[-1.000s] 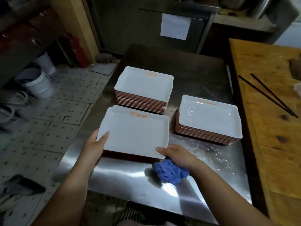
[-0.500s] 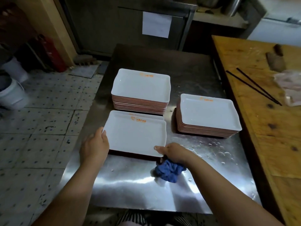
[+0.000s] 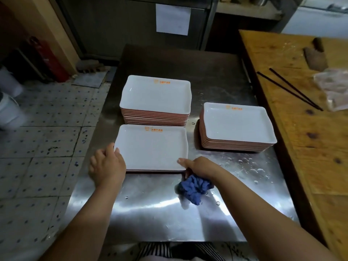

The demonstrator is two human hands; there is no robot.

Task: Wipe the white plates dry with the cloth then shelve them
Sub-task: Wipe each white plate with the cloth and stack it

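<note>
One head-worn wide-angle view, looking forward and down; close over the steel table point(image 3: 169, 219), which fills frame centre; floor at left; wooden counter point(image 3: 320, 147) at right.

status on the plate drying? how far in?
Done: cannot tell which plates are dried; none are on a shelf. In hand: left hand and right hand hold the near plate by its edges on the steel table; the right also has the blue cloth. Left: far stack, right stack, water drops beside it.
</note>
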